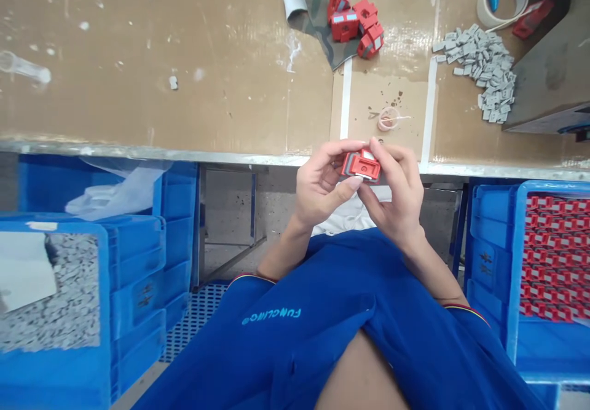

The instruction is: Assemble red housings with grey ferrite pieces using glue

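Note:
A red block with grey edges and a recess (363,167) is held between both hands, just in front of the table's front edge. My left hand (322,182) grips its left side, the thumb along the lower edge and the fingers at the top. My right hand (397,192) closes on its right side, with fingers at its top and below it. Beyond the hands, a small round pink cup (388,118) with a thin stick stands on the table. Several similar red blocks (345,26) lie on a camouflage cloth (318,13).
Small grey pieces (493,72) are heaped at the right, near a tape roll (483,13) and a grey metal box (553,78). Blue crates flank my body: grey pieces fill the left one (104,287), rows of red blocks the right one (514,275).

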A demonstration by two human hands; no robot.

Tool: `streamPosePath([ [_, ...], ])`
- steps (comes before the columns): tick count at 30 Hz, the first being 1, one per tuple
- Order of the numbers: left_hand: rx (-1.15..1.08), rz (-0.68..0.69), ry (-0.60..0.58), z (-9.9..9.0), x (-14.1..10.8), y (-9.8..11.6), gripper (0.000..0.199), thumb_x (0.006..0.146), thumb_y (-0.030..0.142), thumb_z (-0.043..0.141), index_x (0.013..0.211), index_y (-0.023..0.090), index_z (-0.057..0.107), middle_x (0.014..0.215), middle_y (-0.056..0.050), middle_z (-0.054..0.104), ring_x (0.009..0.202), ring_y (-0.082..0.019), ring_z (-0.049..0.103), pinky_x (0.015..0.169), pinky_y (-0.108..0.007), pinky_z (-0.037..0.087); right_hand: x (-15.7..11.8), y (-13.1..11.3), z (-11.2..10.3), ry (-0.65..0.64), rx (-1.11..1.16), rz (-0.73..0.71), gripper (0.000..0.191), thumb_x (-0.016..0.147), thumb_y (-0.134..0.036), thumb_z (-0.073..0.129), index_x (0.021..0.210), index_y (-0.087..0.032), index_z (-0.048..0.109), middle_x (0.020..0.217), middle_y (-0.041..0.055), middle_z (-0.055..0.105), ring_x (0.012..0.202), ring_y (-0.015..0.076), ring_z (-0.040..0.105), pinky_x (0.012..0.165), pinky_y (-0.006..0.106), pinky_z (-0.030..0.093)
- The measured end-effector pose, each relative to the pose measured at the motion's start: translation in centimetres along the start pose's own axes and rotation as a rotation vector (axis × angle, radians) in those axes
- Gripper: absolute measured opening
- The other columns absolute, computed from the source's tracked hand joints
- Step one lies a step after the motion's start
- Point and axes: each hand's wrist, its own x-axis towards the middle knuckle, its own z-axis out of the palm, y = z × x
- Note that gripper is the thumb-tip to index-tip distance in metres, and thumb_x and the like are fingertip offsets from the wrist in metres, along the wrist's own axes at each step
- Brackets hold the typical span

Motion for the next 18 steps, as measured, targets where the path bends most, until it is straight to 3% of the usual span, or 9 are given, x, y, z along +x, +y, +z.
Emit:
streamPosePath([
  [4, -0.059, 0.003, -0.013, 0.1, -0.1, 0.1, 0.033, 0.101, 0.046, 0.070, 0.130, 0.030, 0.067, 0.124, -0.005, 0.078, 0.108, -0.020, 0.079, 0.088, -0.034, 0.069, -0.2, -0.5, -0.2, -0.012, 0.050, 0.045, 0.063, 0.104, -0.038, 0.065, 0.164, -0.037, 0.043, 0.123, 0.0103, 0.062, 0.114, 0.0290, 0.066, 0.095, 0.048, 0.065],
  [7, -0.037, 0.004, -0.010, 0.2, 0.0, 0.5, 0.027, 0.102, 0.044, 0.069, 0.126, 0.029, 0.068, 0.122, -0.004, 0.080, 0.106, -0.019, 0.080, 0.088, -0.033, 0.069, -0.2, -0.5, -0.7, -0.023, 0.071, 0.051, 0.059, 0.103, -0.039, 0.067, 0.158, -0.036, 0.049, 0.124, 0.0099, 0.062, 0.114, 0.0291, 0.066, 0.097, 0.050, 0.065],
  [13, 0.080, 0.040, -0.002, 0.4, 0.0, 2.3, 0.012, 0.101, 0.032, 0.073, 0.112, 0.027, 0.073, 0.135, -0.005, 0.076, 0.120, -0.023, 0.077, 0.100, -0.040, 0.067, 0.2, -0.7, -1.7, -0.041, 0.043, 0.038, 0.045, 0.105, -0.033, 0.062, 0.150, -0.032, 0.057, 0.128, 0.0106, 0.063, 0.124, 0.0300, 0.066, 0.104, 0.051, 0.062],
  [18, 0.138, 0.037, -0.015, -0.1, 0.2, 2.6, 0.013, 0.101, 0.032, 0.073, 0.112, 0.026, 0.075, 0.136, -0.007, 0.076, 0.128, -0.026, 0.074, 0.104, -0.045, 0.067, 0.7, -1.1, -1.8, -0.036, 0.041, 0.015, 0.039, 0.107, -0.031, 0.060, 0.146, -0.030, 0.059, 0.132, 0.0108, 0.070, 0.123, 0.0294, 0.069, 0.102, 0.049, 0.064],
])
